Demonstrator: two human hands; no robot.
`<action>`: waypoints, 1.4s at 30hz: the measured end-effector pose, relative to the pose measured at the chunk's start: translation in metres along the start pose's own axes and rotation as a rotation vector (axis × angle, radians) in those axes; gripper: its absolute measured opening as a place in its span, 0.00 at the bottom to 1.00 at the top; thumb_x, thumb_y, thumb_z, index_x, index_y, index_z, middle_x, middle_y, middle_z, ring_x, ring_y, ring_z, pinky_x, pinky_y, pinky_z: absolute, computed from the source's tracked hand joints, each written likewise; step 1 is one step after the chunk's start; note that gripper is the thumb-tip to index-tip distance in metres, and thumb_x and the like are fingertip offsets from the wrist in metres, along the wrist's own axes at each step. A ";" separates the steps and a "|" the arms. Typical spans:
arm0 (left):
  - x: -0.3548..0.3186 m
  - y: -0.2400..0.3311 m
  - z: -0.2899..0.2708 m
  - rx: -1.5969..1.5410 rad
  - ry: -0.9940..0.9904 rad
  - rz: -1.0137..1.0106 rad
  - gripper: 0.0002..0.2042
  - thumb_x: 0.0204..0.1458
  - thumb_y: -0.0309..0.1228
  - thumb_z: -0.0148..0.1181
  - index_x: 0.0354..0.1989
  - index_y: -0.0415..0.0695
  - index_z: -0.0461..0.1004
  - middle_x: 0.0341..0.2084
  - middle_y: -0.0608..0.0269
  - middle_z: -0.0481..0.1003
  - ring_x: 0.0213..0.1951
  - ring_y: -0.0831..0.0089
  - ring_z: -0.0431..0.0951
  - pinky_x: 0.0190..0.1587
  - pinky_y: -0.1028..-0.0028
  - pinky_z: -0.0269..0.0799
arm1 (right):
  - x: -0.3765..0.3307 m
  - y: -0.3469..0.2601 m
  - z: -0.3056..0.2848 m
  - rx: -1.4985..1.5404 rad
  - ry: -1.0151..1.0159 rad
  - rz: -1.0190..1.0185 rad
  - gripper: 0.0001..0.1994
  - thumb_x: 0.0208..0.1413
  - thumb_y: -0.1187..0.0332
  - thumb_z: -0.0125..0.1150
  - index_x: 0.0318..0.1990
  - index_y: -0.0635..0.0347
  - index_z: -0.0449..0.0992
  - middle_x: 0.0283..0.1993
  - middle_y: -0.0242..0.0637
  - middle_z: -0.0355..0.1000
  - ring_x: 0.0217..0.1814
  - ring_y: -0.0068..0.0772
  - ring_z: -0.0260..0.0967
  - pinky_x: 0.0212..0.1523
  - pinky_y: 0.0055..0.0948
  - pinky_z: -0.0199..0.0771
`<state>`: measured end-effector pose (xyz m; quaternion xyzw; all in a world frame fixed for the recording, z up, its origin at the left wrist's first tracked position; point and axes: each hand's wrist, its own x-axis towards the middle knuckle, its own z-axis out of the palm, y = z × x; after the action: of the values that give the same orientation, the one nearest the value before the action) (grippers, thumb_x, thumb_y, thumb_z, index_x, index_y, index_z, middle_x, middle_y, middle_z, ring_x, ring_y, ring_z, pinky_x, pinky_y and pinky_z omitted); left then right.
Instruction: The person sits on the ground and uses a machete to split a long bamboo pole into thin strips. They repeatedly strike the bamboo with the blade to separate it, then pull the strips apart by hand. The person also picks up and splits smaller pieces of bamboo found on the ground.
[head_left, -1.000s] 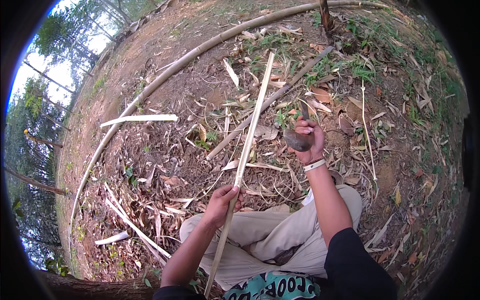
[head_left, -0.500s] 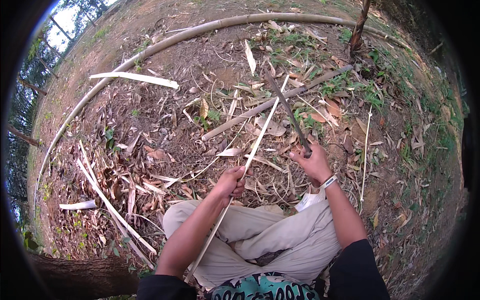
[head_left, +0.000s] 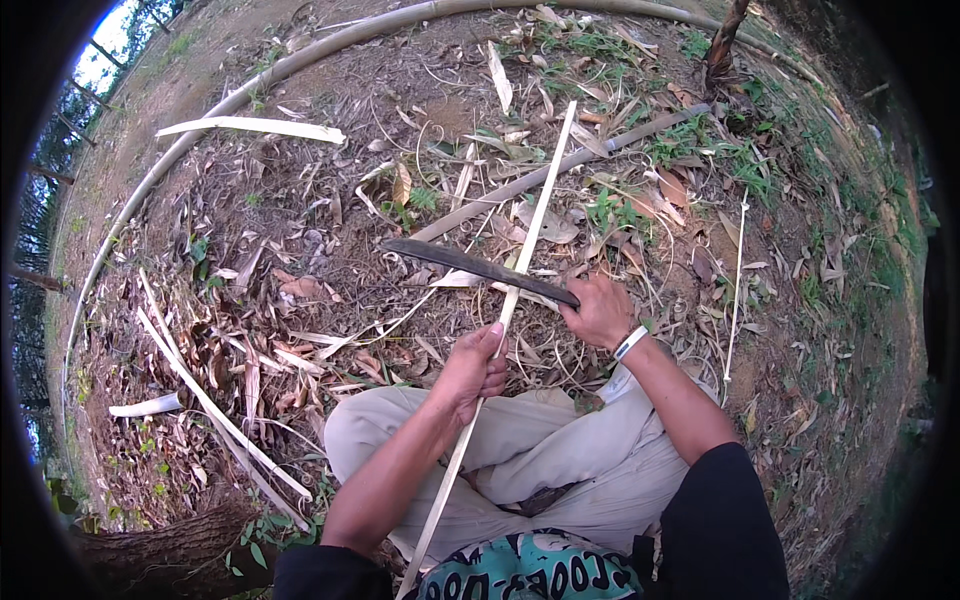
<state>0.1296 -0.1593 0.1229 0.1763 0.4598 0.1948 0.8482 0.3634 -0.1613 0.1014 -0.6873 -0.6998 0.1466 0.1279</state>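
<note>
While the left grip (head_left: 475,370) clasps 1 pale strip (head_left: 538,215) extending above and below it, the right grip (head_left: 599,312) grasps 1 dark blade (head_left: 450,258), crossing that strip just beyond the left.

The left hand (head_left: 472,372) is curled into a grip, the left forearm (head_left: 395,472) slanting forward and inward, while the right hand (head_left: 602,312), slightly farther forward, is clenched, back upward, the right forearm (head_left: 685,402) angled leftward.

A dark blade (head_left: 465,260) crosses the slanting pale strip (head_left: 540,205)
</note>
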 end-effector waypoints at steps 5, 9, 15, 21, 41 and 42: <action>-0.012 0.004 -0.001 0.010 -0.040 0.005 0.14 0.66 0.42 0.46 0.30 0.47 0.62 0.12 0.76 0.53 0.11 0.85 0.49 0.12 0.82 0.44 | -0.011 -0.003 0.014 0.043 -0.014 -0.102 0.10 0.42 0.59 0.61 0.25 0.55 0.74 0.20 0.45 0.73 0.25 0.52 0.74 0.29 0.48 0.75; -0.017 0.009 0.011 0.051 -0.036 0.045 0.13 0.65 0.41 0.47 0.31 0.47 0.62 0.13 0.76 0.53 0.11 0.86 0.48 0.12 0.82 0.44 | 0.002 0.010 0.004 -0.015 0.036 -0.042 0.09 0.40 0.60 0.61 0.25 0.54 0.74 0.21 0.45 0.73 0.25 0.51 0.74 0.29 0.47 0.74; -0.022 0.014 0.012 -0.017 -0.102 0.014 0.13 0.66 0.40 0.45 0.31 0.47 0.63 0.12 0.76 0.52 0.11 0.87 0.48 0.11 0.84 0.43 | 0.001 0.022 -0.007 0.012 0.095 -0.030 0.08 0.42 0.64 0.60 0.26 0.57 0.73 0.21 0.46 0.71 0.26 0.52 0.72 0.29 0.46 0.72; -0.033 0.011 -0.002 -0.027 -0.170 -0.090 0.15 0.66 0.42 0.45 0.29 0.46 0.62 0.12 0.75 0.52 0.11 0.86 0.48 0.10 0.83 0.44 | -0.002 0.026 0.000 0.028 0.106 0.011 0.10 0.44 0.60 0.58 0.26 0.57 0.75 0.19 0.46 0.71 0.25 0.50 0.73 0.29 0.46 0.72; -0.024 0.025 -0.011 -0.073 -0.172 -0.022 0.19 0.67 0.46 0.40 0.26 0.48 0.58 0.10 0.76 0.51 0.09 0.86 0.47 0.08 0.83 0.43 | -0.008 -0.002 -0.002 0.066 0.075 -0.108 0.09 0.38 0.62 0.60 0.21 0.56 0.71 0.18 0.44 0.70 0.22 0.51 0.71 0.25 0.46 0.70; -0.025 0.026 -0.006 -0.091 -0.178 -0.021 0.19 0.67 0.46 0.39 0.26 0.48 0.58 0.10 0.77 0.50 0.09 0.86 0.47 0.08 0.83 0.43 | -0.007 -0.002 -0.003 0.066 0.097 -0.110 0.09 0.38 0.62 0.60 0.21 0.56 0.71 0.17 0.44 0.70 0.22 0.51 0.71 0.25 0.45 0.70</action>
<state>0.1070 -0.1482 0.1501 0.1495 0.3751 0.1901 0.8949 0.3629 -0.1681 0.1054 -0.6496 -0.7242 0.1288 0.1922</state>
